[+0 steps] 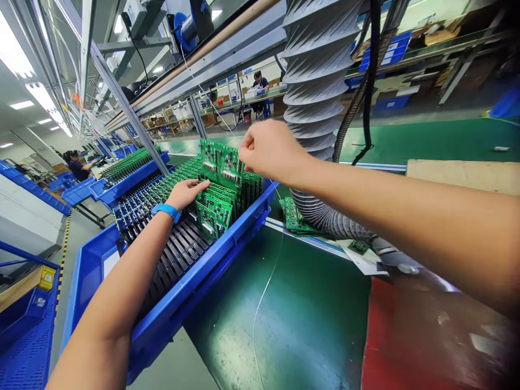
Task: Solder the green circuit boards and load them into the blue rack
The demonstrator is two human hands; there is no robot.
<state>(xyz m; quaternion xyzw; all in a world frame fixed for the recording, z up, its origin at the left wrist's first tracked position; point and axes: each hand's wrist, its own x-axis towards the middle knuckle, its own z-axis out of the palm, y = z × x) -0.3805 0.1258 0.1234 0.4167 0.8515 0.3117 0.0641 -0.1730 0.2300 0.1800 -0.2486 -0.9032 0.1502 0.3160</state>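
My right hand (268, 149) is closed in a pinch at the right edge of a green circuit board (221, 162), which stands raised above the others. My left hand (187, 194), with a blue band (166, 211) on its wrist, rests at the boards just left of and below the raised one. Its visible fingers are stretched out, and part of them is hidden. Under both hands, rows of upright green boards fill much of a blue bin (239, 234). A front pair of boards (213, 216) leans beside black slotted racks (179, 254).
A wide grey flexible duct (314, 81) hangs to the right and bends down to the green work surface (300, 303). Beside it lies a stack of green boards (294, 216). A metal post (122, 103) rises behind the bin. Two people sit at far tables.
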